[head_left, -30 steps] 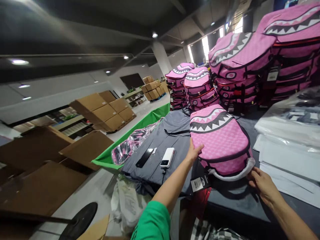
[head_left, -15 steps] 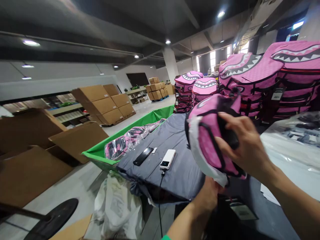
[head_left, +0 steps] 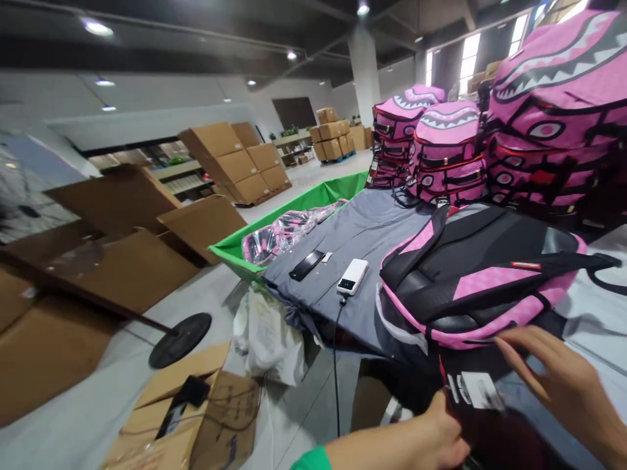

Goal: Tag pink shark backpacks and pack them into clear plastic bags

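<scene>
A pink and black backpack (head_left: 494,281) lies with its straps and black padded back facing up on the grey-covered table. White wrapping material (head_left: 399,326) shows along its left lower edge. My right hand (head_left: 563,385) is by the backpack's near edge, fingers stretched and apart, the tips at the pink trim. Below the bag, my left hand (head_left: 443,427) is closed beside a dark hang tag (head_left: 477,390) with a white label. Whatever lies inside those fingers is hidden.
Stacks of pink shark-mouth backpacks (head_left: 553,130) stand behind. A white power bank (head_left: 353,277) with a cable and a black phone (head_left: 307,265) lie left on the table. Beyond are a green-sided bin (head_left: 230,251), a white plastic bag (head_left: 269,339) and an opened carton (head_left: 225,418).
The backpack has gone from being held up on edge to lying flat, straps upward. My right hand has come off it and moved down toward its near edge. The view has shifted.
</scene>
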`<state>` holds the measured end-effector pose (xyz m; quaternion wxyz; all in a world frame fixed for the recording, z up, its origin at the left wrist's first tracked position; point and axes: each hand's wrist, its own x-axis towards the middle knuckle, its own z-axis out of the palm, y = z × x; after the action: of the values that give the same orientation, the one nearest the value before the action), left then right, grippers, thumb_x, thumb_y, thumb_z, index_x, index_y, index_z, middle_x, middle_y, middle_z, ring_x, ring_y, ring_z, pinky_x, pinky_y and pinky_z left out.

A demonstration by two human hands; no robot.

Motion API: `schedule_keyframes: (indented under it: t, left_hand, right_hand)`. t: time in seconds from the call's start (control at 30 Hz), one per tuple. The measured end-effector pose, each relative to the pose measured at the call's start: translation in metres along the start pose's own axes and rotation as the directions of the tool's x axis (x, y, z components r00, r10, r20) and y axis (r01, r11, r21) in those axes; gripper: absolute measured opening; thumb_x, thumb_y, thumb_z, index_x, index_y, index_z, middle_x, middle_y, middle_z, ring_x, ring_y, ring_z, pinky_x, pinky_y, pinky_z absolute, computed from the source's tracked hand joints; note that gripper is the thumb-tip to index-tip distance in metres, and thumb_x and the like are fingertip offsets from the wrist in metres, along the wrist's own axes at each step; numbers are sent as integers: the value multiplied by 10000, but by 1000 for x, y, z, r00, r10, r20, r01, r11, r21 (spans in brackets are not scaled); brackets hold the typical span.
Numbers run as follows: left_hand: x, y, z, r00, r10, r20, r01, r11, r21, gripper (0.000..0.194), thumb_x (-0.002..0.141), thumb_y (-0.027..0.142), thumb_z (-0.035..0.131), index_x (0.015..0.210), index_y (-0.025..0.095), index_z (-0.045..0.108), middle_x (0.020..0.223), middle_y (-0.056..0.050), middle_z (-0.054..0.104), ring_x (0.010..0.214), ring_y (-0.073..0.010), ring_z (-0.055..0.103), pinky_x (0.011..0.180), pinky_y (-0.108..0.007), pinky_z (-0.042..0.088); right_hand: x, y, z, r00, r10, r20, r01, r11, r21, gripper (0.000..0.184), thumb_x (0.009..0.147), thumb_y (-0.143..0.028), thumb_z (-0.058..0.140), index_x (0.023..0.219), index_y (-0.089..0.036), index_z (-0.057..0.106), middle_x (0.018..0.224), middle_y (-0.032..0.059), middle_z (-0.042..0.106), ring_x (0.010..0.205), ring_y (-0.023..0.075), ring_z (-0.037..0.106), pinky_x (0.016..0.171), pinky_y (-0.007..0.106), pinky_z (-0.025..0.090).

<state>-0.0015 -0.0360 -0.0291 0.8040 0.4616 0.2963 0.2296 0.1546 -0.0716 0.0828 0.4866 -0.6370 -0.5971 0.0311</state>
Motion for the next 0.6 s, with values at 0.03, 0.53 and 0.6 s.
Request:
schedule_keyframes:
  t: [0.03, 0.53, 0.6]
  left_hand:
    - [-13, 0, -15, 995, -75, -72, 69, 994, -83, 653, 889, 665, 411, 978, 113, 748, 862, -153, 732, 843, -303, 709, 832, -460, 569]
    - [-13, 129, -128, 736, 562, 376, -290, -241, 926, 386, 858, 534, 744, 1004, 191, 644, 965, -31, 696, 1057, -225, 583, 963, -381, 390]
    - [-12, 130, -133, 732, 536, 419, -336, -251, 908, 338, 882, 513, 726, 993, 203, 653, 962, -21, 709, 1047, -207, 579, 952, -357, 375]
  right_hand:
    - [-19, 5, -2, 999, 26, -26, -26, 1000, 3, 152, 810, -476, 707, 895, -368, 773, 866, 77, 740, 762, 302, 689, 752, 507, 553]
    - [-17, -33, 122, 882, -471, -2, 362, 680, -638, 286, 1026, -314, 516, 849, -150, 670, 666, 32, 516, 650, 195, 455, 633, 360, 305]
    - [-23, -27, 123, 883, -470, -17, 348, 678, -647, 264, 1026, -309, 524, 894, -141, 680, 673, 30, 519, 658, 192, 451, 646, 359, 309]
